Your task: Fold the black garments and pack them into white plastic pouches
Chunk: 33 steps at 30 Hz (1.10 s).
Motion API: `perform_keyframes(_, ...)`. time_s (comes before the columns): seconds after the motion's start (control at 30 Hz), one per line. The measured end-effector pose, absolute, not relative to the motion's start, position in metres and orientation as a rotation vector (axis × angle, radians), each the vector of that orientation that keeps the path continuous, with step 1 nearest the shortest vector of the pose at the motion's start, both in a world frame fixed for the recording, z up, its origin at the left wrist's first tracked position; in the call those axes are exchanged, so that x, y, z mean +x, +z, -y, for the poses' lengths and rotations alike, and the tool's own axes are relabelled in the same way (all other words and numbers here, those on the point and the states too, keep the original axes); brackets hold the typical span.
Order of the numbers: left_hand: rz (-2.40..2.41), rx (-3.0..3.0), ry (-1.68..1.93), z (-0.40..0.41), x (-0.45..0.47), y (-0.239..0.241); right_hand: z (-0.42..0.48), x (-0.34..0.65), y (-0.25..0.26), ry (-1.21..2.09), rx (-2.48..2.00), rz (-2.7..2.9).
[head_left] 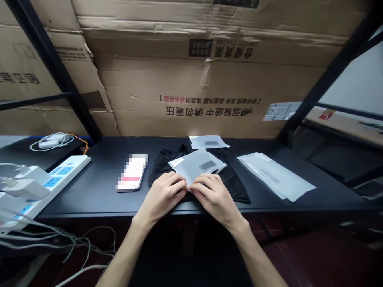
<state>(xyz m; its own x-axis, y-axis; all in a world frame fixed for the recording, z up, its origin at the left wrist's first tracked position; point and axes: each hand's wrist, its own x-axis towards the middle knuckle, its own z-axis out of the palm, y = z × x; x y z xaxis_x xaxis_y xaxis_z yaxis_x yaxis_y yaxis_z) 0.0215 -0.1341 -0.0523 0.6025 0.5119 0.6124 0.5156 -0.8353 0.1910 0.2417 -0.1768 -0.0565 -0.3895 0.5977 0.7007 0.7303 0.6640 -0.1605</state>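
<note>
My left hand (167,193) and my right hand (214,195) meet at the near corner of a frosted plastic bag (196,165), fingertips pinched on it close together. The bag bears a white label and a block of dark print. Beneath it lies a crumpled black cloth (239,187), spread on the dark table. Behind the cloth, a second frosted bag (206,142) rests partly against it. Whatever is inside the held bag cannot be made out.
A phone (131,173) with a blurred screen lies left on the black table (101,203). More frosted bags (275,175) are stacked at right. A white power strip (60,183) with chargers and cables runs along the left edge. Cardboard (143,79) walls the back between black metal posts (56,67).
</note>
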Motion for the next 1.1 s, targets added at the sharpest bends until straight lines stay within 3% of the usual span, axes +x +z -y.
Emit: perform_keyframes(1.1,1.103,-3.022,-1.370,0.141,0.012,-0.049,0.172,0.259,-0.056,-0.505,-1.217,1.923)
